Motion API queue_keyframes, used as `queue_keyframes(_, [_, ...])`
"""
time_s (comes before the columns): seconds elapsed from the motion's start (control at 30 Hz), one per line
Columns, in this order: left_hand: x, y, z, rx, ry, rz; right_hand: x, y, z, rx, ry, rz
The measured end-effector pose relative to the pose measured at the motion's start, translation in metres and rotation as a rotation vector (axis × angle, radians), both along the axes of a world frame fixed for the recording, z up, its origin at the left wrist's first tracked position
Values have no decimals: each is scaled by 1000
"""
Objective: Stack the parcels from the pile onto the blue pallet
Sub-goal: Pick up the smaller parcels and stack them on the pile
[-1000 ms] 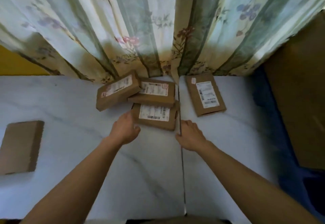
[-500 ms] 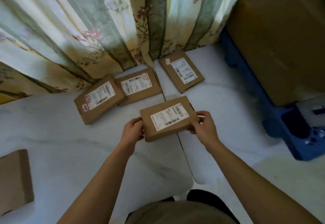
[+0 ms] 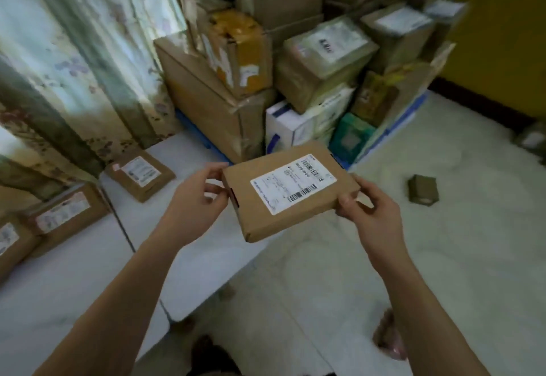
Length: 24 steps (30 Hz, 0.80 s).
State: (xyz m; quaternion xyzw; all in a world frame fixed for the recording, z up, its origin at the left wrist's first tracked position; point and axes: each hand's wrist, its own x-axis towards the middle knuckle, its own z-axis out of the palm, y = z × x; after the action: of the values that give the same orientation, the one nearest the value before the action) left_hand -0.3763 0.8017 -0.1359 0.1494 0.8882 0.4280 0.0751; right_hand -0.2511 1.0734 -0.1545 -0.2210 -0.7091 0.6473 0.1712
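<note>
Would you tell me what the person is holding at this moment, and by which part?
A flat brown parcel, label up, held by its two short ends: the left hand pinches one end, the right hand the other.

Single head-worn view, forward and down, close over hands [image 3: 369, 213].

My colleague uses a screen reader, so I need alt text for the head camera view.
Two bare hands, left hand and right hand, hold a flat brown cardboard parcel with a white shipping label by its ends, in front of cartons stacked on a blue plastic pallet. Three similar flat parcels lie on the floor by a floral curtain.
</note>
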Motion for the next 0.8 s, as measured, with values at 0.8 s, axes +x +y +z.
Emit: queue_keyframes(0.8, [-123,486,189,-473,676,-402,-68,459,115,293,211,-254])
